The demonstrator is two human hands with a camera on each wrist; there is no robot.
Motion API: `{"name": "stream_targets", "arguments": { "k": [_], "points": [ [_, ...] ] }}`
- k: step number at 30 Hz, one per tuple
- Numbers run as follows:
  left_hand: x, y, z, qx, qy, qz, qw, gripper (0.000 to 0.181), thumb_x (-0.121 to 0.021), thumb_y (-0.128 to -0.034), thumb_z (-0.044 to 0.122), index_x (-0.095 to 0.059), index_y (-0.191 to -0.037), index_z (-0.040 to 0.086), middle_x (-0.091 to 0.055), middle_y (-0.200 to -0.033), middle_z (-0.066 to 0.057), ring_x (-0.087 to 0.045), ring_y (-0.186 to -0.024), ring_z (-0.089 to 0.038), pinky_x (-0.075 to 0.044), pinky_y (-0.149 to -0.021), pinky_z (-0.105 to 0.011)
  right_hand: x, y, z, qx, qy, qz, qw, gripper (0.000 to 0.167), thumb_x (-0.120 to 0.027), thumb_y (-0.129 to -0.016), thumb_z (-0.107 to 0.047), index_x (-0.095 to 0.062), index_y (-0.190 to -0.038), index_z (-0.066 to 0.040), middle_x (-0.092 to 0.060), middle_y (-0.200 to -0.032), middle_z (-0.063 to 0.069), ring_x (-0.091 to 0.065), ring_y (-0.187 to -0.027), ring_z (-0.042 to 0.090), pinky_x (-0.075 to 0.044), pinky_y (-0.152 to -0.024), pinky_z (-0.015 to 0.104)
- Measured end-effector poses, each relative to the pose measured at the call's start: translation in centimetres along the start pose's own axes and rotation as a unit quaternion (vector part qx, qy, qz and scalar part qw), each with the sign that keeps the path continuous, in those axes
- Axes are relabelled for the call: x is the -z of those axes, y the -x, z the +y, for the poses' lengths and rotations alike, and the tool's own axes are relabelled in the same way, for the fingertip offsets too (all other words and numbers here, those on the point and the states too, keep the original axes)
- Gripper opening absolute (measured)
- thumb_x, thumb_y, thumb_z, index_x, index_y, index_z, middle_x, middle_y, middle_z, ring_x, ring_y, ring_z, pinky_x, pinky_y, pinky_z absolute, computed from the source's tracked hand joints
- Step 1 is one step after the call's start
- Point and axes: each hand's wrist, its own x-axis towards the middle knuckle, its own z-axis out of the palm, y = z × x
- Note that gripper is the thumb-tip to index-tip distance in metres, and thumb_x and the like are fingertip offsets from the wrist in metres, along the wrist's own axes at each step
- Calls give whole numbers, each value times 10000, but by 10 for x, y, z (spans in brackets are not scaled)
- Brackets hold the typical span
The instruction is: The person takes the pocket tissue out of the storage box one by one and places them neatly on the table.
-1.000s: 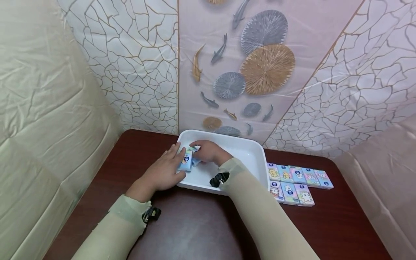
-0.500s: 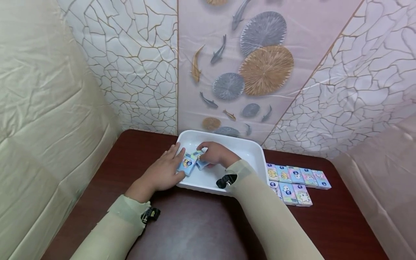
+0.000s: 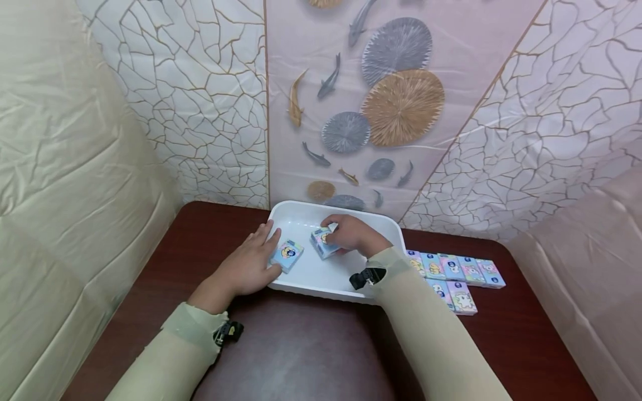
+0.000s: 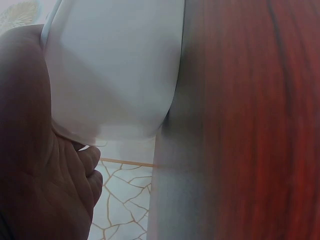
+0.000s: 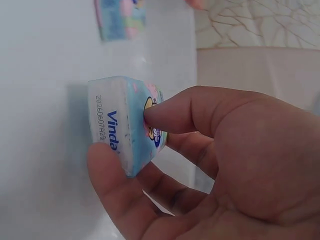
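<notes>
In the head view, my right hand pinches a small light-blue tissue pack over the white tray. The right wrist view has the thumb on the pack's printed face and fingers round its other sides; "Vinda" is printed on the white edge of this tissue pack. A second blue tissue pack lies flat in the tray's left part, beside my left hand. That hand rests over the tray's left rim with its fingers extended. From the left wrist, the palm lies against the tray's outer wall.
Right of the tray, several tissue packs lie side by side in two rows on the dark red table. My right forearm partly hides the front row. A patterned cloth hangs close behind the tray.
My right hand has moved right with its tissue pack, away from the other one. The pack left behind has turned slightly. My left hand stays on the rim.
</notes>
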Motion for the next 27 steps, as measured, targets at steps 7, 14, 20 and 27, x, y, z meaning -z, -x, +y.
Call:
{"name": "stream_targets", "arguments": {
  "k": [7, 14, 20, 27],
  "points": [
    [1, 2, 0, 8, 27, -6, 10000, 904, -581, -1030, 426, -236, -1790, 77, -51, -1915, -128, -104, -1777, -384, -210, -1425, -592, 30, 27, 4, 37, -263, 344, 9991, 446, -741, -1067, -181, -684, -1504, -250, -589, -1396, 197, -694, -1154, 313, -706, -850, 382],
    [2, 2, -2, -15, 9, -19, 10000, 905, -583, -1040, 427, -223, -1792, 75, -34, -1916, -123, -85, -1779, -379, -206, -1425, -594, 49, 50, 22, 89, -102, 548, 9984, 493, -749, -1059, -151, -668, -1541, -217, -582, -1381, 198, -676, -1160, 347, -705, -805, 354],
    [2, 2, -2, -7, 17, -49, 10000, 899, -580, -1045, 419, -220, -1792, 70, -24, -1916, -120, -89, -1778, -389, -206, -1424, -602, 52, 67, 35, 360, -108, 480, 9981, 512, -735, -1050, -107, -654, -1554, -149, -573, -1314, 215, -674, -1112, 340, -705, -797, 371],
    [1, 1, 0, -24, 40, -53, 10000, 902, -584, -1044, 420, -221, -1792, 70, -21, -1916, -117, -92, -1778, -393, -204, -1424, -601, 59, 92, 43, 335, -206, 539, 9978, 520, -727, -1045, -99, -650, -1556, -157, -566, -1361, 219, -676, -1138, 346, -708, -833, 385]
  ]
}}
